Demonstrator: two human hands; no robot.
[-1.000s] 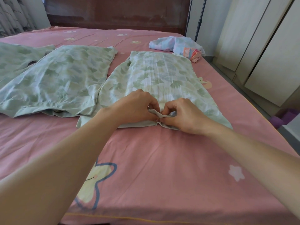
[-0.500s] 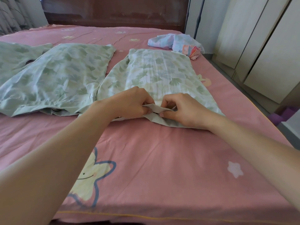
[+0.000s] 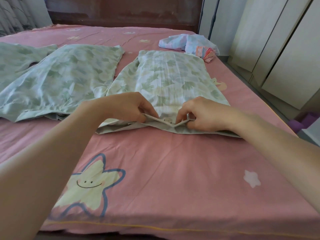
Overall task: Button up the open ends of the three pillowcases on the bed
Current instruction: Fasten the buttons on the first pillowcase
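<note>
Three green leaf-print pillowcases lie flat on the pink bed. The right pillowcase (image 3: 171, 78) has its open end facing me. My left hand (image 3: 128, 108) pinches the upper flap of that hem, and my right hand (image 3: 204, 113) pinches the flap a little to the right. Between my fingertips a pale button (image 3: 167, 120) shows on the hem. The middle pillowcase (image 3: 65, 80) lies to the left with its open end toward me. Only part of the third pillowcase (image 3: 15, 58) shows at the far left.
The pink bed sheet (image 3: 173, 170) with star prints spreads toward me. A crumpled pale blue and pink cloth (image 3: 188, 45) lies at the far right of the bed. White wardrobe doors (image 3: 277, 40) stand to the right, a dark headboard (image 3: 124, 13) behind.
My hands have drawn slightly apart along the hem, stretching the flap, and a button now shows between them. The view has moved a little closer.
</note>
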